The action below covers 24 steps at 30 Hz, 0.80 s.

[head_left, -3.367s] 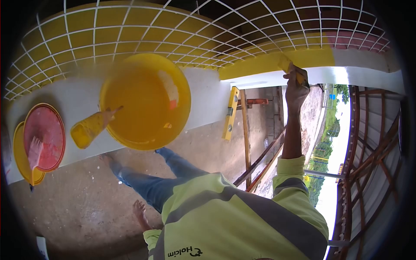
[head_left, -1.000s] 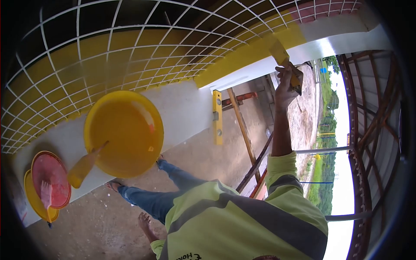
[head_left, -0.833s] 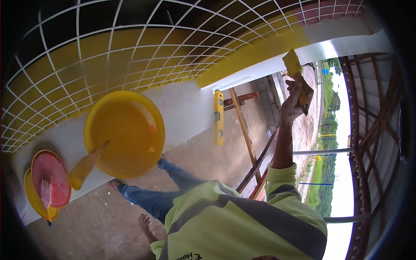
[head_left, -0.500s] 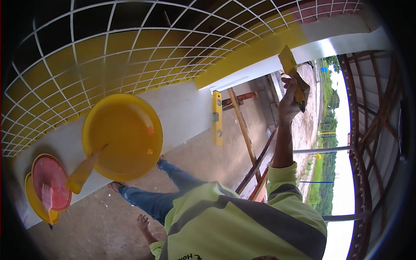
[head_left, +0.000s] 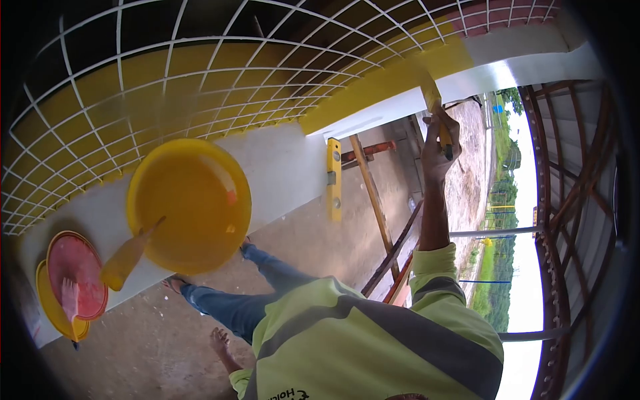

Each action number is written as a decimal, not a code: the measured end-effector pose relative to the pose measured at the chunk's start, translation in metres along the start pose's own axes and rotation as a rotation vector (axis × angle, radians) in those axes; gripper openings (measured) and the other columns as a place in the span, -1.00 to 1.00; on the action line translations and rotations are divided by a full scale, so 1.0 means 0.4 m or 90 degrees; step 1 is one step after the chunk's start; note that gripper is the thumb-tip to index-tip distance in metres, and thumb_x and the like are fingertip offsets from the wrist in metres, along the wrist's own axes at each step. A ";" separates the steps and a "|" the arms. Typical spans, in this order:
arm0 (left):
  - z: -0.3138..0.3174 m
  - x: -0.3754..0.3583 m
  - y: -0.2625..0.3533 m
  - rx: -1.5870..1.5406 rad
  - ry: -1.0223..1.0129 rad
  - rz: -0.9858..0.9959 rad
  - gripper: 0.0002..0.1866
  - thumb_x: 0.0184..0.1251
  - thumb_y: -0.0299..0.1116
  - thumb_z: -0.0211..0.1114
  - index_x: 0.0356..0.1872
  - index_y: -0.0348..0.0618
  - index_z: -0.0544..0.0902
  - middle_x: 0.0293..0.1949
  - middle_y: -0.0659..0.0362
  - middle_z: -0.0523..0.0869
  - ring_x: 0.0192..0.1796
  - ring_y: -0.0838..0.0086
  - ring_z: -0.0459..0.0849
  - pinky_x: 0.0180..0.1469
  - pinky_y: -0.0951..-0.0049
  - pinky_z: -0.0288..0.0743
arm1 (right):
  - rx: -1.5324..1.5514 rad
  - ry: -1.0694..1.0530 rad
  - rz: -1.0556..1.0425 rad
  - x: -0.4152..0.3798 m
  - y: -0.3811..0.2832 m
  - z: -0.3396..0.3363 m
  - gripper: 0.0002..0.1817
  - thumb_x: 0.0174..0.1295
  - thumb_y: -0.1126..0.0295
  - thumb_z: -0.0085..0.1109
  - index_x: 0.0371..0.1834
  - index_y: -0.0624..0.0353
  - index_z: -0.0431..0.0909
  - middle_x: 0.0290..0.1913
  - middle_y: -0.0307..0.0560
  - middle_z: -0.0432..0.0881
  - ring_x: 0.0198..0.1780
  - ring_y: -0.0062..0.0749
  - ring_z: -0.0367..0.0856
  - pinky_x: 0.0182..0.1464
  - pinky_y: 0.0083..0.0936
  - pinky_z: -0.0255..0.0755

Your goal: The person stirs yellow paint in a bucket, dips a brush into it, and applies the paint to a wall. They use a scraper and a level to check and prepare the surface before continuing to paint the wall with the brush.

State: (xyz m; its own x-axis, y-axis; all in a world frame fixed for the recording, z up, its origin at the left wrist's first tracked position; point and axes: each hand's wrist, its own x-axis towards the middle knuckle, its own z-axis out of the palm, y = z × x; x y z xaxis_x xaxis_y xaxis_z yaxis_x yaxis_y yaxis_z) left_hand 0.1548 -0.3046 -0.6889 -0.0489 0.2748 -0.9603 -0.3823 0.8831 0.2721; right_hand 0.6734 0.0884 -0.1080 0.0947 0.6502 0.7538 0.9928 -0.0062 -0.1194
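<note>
My right hand (head_left: 440, 143) is raised at the upper right, its fingers wrapped round the handle of a paintbrush (head_left: 430, 93). The brush is flat and coated in yellow, and its blurred tip overlaps the yellow-painted wall band (head_left: 393, 79) below the white mesh. Low at the left, my left hand (head_left: 220, 339) hangs beside my leg, fingers apart and holding nothing. A round yellow basin (head_left: 193, 200) with yellow paint inside sits on the pale ledge, and a second yellow-smeared brush (head_left: 123, 265) rests across its rim.
White wire mesh (head_left: 220, 67) runs along the wall. A yellow spirit level (head_left: 335, 180) stands against the ledge. At the left lie a red lid (head_left: 77, 267) with a pinkish brush and a yellow lid (head_left: 53, 300). Wooden poles (head_left: 373, 193) lean nearby.
My right hand has moved slightly left with the paintbrush, and the brush tip has swung toward the yellow wall band. My left hand stays low by my leg.
</note>
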 end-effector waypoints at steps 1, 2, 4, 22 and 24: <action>0.004 0.002 -0.008 -0.011 0.004 0.001 -0.61 0.44 -0.01 0.18 0.15 0.08 0.55 -0.09 0.24 0.70 -0.20 0.41 0.63 -0.20 0.27 0.40 | 0.002 -0.004 -0.042 -0.006 0.003 -0.014 -0.82 0.42 0.58 0.05 0.03 0.34 0.52 0.04 0.11 0.69 -0.18 -0.27 0.78 -0.19 -0.44 0.67; 0.006 -0.004 -0.011 -0.005 0.014 -0.005 -0.60 0.43 0.00 0.18 0.16 0.07 0.54 -0.09 0.23 0.70 -0.19 0.40 0.63 -0.19 0.26 0.41 | 0.010 0.018 -0.073 -0.008 -0.006 -0.013 -0.80 0.42 0.57 0.04 0.06 0.34 0.52 0.06 0.12 0.68 -0.20 -0.29 0.77 -0.20 -0.46 0.67; 0.007 -0.016 0.000 0.023 0.024 -0.013 -0.58 0.42 0.01 0.19 0.18 0.06 0.53 -0.07 0.22 0.69 -0.18 0.39 0.64 -0.17 0.25 0.41 | 0.066 0.038 -0.056 -0.006 -0.052 -0.018 -0.79 0.42 0.54 0.06 0.06 0.35 0.53 0.05 0.10 0.68 -0.24 -0.33 0.75 -0.24 -0.48 0.64; -0.013 -0.036 -0.011 0.024 0.036 -0.059 -0.54 0.37 -0.02 0.21 0.20 0.04 0.51 -0.12 0.22 0.66 -0.20 0.36 0.62 -0.24 0.23 0.40 | -0.130 -0.009 0.002 0.324 -0.133 -0.062 -0.79 0.39 0.28 0.16 -0.20 0.21 0.62 -0.50 -0.05 0.72 -0.43 -0.37 0.77 -0.33 -0.42 0.58; -0.003 -0.041 -0.027 0.014 0.042 -0.057 -0.53 0.38 -0.01 0.20 0.21 0.04 0.51 -0.11 0.22 0.66 -0.19 0.35 0.62 -0.23 0.24 0.40 | -0.061 -0.080 0.051 0.287 -0.156 -0.052 -0.78 0.39 0.26 0.17 -0.20 0.21 0.63 -0.50 -0.04 0.72 -0.42 -0.40 0.77 -0.33 -0.45 0.57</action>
State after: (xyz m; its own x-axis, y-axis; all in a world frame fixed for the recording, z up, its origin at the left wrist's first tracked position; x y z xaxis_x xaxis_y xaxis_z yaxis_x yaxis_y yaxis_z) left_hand 0.1588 -0.3190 -0.6762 -0.0759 0.1698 -0.9825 -0.3672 0.9114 0.1859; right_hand 0.6238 0.1478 -0.0006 0.1695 0.7344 0.6572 0.9855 -0.1303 -0.1085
